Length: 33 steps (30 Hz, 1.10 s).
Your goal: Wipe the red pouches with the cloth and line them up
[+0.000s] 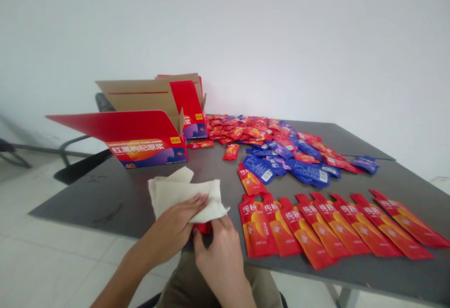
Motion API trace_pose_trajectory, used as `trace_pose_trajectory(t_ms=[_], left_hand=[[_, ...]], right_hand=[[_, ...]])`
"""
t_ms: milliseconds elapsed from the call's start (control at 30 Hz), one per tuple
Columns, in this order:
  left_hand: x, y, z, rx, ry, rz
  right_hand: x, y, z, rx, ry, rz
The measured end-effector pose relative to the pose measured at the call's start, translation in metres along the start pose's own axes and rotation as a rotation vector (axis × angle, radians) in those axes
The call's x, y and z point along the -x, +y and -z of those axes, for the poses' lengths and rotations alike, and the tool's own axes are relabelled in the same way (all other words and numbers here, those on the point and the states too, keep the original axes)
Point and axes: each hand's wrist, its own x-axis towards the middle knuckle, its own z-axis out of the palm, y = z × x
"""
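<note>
The left hand (172, 223) lies nearly flat on a folded off-white cloth (186, 198), its fingers extended and pressing down rather than gripping. The right hand (220, 256) is curled just below it, its fingers pinching the cloth's lower edge. A red item (203, 228), perhaps a sachet, shows between the hands at the cloth's underside; most of it is hidden, so its exact hold cannot be told.

Just right of the hands, eight red spouted sachets (333, 228) lie side by side in a neat overlapping row on the dark grey table (105, 200). One more red sachet (250, 180) lies just beyond the row's left end. Farther from the hands, a loose heap of blue sachets (281, 167) and red sachets (242, 127) remains unsorted. Ahead and to the left of the hands stand two open red cartons (147, 152) with their flaps raised.
</note>
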Motion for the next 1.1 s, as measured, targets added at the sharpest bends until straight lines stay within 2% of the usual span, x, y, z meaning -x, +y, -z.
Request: trace_pose_trajectory(t_ms=[100,300,367,533,600,733,800,1000,1100], left_hand=[[0.009,0.003,0.000,-0.027,-0.006,0.031],[-0.034,-0.006,0.004,-0.073,0.000,0.055],[-0.029,-0.005,0.002,-0.047,0.001,0.027],[0.013,0.002,-0.004,-0.007,0.036,-0.010],[0.010,0.002,-0.003,-0.015,0.032,0.019],[-0.025,-0.005,0.004,-0.052,0.009,0.058],[-0.030,-0.006,0.005,-0.054,0.001,0.042],[0.016,0.002,-0.005,-0.016,0.018,0.028],[0.006,0.002,-0.003,-0.044,0.023,0.055]], right_hand=[[0.000,0.001,0.000,-0.002,-0.009,0.007],[0.000,-0.001,0.001,0.004,0.015,0.013],[0.000,-0.001,0.001,0.000,0.006,0.007],[0.001,0.000,0.000,0.002,0.003,0.016],[0.001,0.000,0.001,0.001,-0.003,0.016],[-0.001,-0.001,0.002,-0.027,-0.004,0.016],[-0.001,-0.001,0.002,-0.033,-0.003,0.008],[0.001,0.000,0.001,-0.005,-0.025,-0.011],[0.002,0.000,0.001,-0.008,-0.024,0.001]])
